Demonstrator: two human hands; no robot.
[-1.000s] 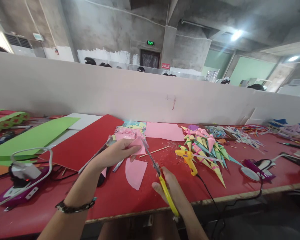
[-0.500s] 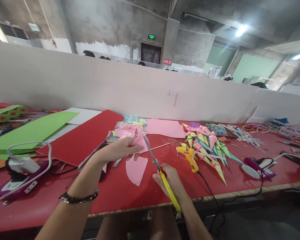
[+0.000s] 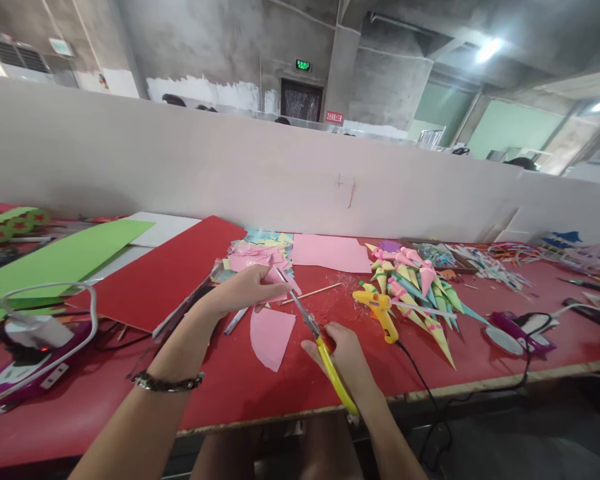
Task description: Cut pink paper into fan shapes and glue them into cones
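Observation:
My left hand [image 3: 243, 291] pinches a small piece of pink paper [image 3: 295, 283], partly hidden behind the fingers. Scissors [image 3: 334, 377] with yellow handles are gripped in my right hand [image 3: 349, 355], their blades pointing up and left across that paper. How far apart the blades are is hard to make out. Below the left hand, a fan-shaped pink paper piece [image 3: 273, 338] lies flat on the red table [image 3: 240, 393]. A thin wooden stick [image 3: 320, 291] rests just beyond the blades.
To the right are a yellow glue gun [image 3: 380, 310] and a pile of pastel paper cones [image 3: 437, 333]. Pink paper scraps [image 3: 255, 257] and a pink sheet [image 3: 330, 253] lie behind the hands. Large red card [image 3: 165, 273] and a purple power strip [image 3: 63, 367] are leftward.
The held paper has tilted and dropped slightly, so less of it shows. The scissor tips have shifted a little left. My left thumb now lies nearer the blades.

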